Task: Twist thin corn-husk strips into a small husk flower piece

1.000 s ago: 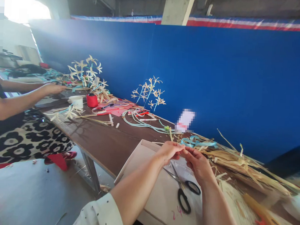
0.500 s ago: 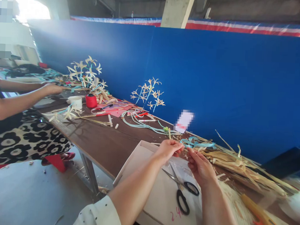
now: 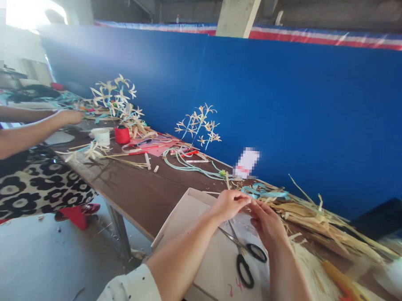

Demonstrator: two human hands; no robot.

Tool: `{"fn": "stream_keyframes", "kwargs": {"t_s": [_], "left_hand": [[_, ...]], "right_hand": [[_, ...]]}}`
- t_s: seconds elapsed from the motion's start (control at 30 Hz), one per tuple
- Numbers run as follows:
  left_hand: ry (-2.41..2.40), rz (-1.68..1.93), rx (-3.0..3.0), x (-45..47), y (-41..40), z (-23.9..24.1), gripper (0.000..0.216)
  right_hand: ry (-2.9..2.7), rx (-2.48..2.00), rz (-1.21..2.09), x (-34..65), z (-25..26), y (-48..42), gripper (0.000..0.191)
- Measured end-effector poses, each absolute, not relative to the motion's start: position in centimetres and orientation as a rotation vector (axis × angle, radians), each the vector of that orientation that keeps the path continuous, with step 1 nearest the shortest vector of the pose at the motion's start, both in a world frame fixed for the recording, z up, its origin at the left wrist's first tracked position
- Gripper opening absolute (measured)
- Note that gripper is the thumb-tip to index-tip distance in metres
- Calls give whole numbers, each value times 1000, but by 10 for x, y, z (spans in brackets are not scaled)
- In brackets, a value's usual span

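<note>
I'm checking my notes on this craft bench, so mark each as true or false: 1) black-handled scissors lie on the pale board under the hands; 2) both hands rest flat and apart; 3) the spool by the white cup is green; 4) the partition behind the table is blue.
1) True: the scissors lie on the pale board, below the hands.
2) False: the left hand and right hand are raised, fingers meeting around a thin strip.
3) False: the spool beside the white cup is red.
4) True: the partition is blue.
</note>
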State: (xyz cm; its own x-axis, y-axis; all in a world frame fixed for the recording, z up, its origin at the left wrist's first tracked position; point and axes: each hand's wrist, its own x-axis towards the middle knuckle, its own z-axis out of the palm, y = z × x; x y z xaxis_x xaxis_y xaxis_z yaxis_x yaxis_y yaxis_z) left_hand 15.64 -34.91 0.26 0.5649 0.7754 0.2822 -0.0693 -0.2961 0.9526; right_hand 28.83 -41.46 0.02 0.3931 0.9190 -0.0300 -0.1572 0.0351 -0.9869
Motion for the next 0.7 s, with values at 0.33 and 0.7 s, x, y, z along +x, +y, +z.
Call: {"fn": "stream_keyframes", "kwargs": {"t_s": [0.33, 0.7], "left_hand": [[663, 902, 1497, 160, -350, 6, 25], [747, 1028, 1878, 158, -350, -2, 18]], "right_hand": [[-751, -1348, 959, 290, -3, -414, 37], [-748, -1394, 949, 290, -1, -414, 40]]}}
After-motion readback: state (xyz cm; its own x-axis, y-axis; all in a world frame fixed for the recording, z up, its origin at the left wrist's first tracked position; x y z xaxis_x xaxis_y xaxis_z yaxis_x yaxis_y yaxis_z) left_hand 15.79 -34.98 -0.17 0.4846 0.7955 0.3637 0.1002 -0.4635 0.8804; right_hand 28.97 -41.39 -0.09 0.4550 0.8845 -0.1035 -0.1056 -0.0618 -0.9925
